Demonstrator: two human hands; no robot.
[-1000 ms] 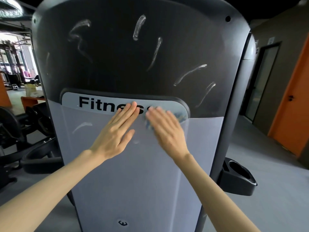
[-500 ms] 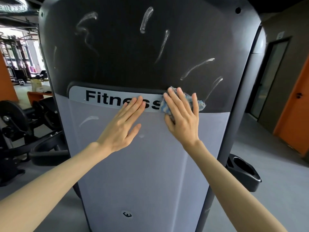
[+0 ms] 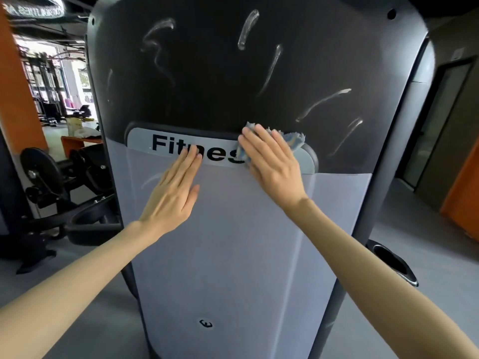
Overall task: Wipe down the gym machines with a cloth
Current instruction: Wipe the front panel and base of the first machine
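Note:
A tall gym machine shroud [image 3: 233,255] fills the view, dark grey above and light grey below, with a "Fitness" label [image 3: 171,145] across its middle. White smear marks [image 3: 247,29] streak the dark upper panel. My right hand [image 3: 272,167] presses flat, fingers straight, on a pale blue cloth [image 3: 293,141] at the label's right end; the cloth peeks out past the fingertips. My left hand [image 3: 173,193] lies flat on the light panel, its fingertips touching the label's lettering.
A black cup holder [image 3: 391,263] juts from the machine's lower right side. Weight plates and black machine frames [image 3: 51,177] stand to the left. An orange door [image 3: 464,193] and a dark doorway [image 3: 435,120] are on the right; grey floor lies all around.
My right hand slid the cloth up from the light panel onto the label's right end and the dark panel's lower edge. My left hand stayed flat, shifting slightly left.

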